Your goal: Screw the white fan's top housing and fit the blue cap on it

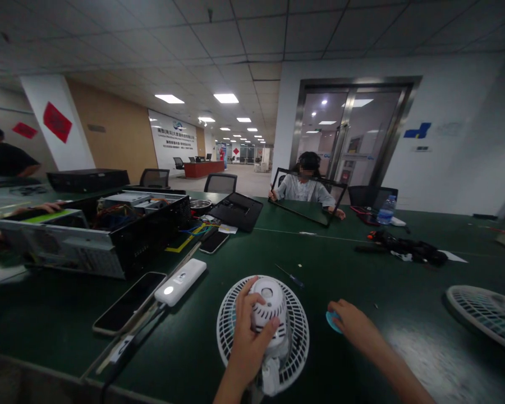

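A small white fan lies face down on the dark green table, its round grille flat and its motor housing pointing up. My left hand is wrapped round that housing, thumb on its right side. To the right, my right hand rests on the table, fingers closed over a small blue round piece of which only the left edge shows.
A small screwdriver lies beyond the fan. To the left are a white power bank, two phones and an open computer case. Another fan grille sits at right. A person across the table holds a black frame.
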The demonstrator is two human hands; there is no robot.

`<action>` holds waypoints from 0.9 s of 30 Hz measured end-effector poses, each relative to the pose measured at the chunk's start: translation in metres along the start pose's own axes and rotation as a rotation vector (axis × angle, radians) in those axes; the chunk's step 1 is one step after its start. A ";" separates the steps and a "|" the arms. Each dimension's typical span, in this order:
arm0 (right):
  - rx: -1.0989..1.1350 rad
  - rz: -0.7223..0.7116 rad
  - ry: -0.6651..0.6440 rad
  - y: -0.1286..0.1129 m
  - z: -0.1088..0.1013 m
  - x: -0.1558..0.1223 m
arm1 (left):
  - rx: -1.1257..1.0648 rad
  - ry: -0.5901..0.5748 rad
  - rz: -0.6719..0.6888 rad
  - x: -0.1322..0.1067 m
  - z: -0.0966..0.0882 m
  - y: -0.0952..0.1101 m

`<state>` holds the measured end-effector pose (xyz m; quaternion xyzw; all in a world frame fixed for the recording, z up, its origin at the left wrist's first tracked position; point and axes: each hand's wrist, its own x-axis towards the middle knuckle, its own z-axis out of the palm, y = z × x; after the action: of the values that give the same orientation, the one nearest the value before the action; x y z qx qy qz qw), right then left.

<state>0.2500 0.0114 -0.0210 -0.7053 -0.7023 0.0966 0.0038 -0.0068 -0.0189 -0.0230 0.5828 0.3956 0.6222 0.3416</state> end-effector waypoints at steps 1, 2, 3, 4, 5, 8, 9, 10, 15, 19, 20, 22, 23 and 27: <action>0.004 -0.002 0.019 -0.003 0.001 0.000 | -0.006 0.000 -0.006 0.000 0.000 -0.001; 0.009 -0.008 0.043 -0.006 0.000 0.000 | -0.010 -0.001 -0.010 0.000 -0.001 -0.001; 0.017 -0.022 0.072 -0.011 -0.003 0.000 | -0.012 -0.010 -0.012 0.000 -0.002 -0.002; 0.026 -0.043 0.106 -0.017 -0.009 -0.001 | -0.015 -0.021 -0.010 0.000 -0.002 -0.003; 0.035 -0.072 0.144 -0.024 -0.017 -0.002 | -0.024 -0.030 -0.008 0.000 -0.002 -0.004; 0.106 -0.217 0.273 -0.058 -0.050 -0.010 | -0.079 -0.022 -0.034 0.000 -0.003 -0.007; 0.201 -0.320 0.365 -0.072 -0.062 -0.014 | -0.097 -0.013 -0.050 -0.001 -0.002 -0.007; 0.282 -0.428 0.433 -0.086 -0.074 -0.018 | -0.107 -0.015 -0.064 -0.001 -0.002 -0.008; 0.310 -0.741 0.447 -0.142 -0.110 -0.030 | -0.073 0.021 -0.016 -0.002 0.001 -0.009; 0.140 -0.775 0.250 -0.157 -0.107 -0.023 | -0.068 0.016 -0.028 -0.002 0.001 -0.012; 0.114 -0.763 0.218 -0.157 -0.105 -0.021 | -0.070 0.005 -0.034 -0.002 0.001 -0.013; 0.095 -0.753 0.184 -0.157 -0.101 -0.018 | -0.075 0.010 -0.031 -0.003 0.001 -0.014; 0.098 -0.759 0.177 -0.156 -0.100 -0.017 | -0.081 0.024 -0.026 -0.003 0.002 -0.014; 0.118 -0.784 0.166 -0.152 -0.100 -0.017 | -0.106 0.039 -0.026 -0.003 0.004 -0.013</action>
<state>0.1138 0.0098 0.1007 -0.3881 -0.9086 0.0708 0.1374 -0.0031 -0.0151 -0.0358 0.5465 0.3763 0.6490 0.3723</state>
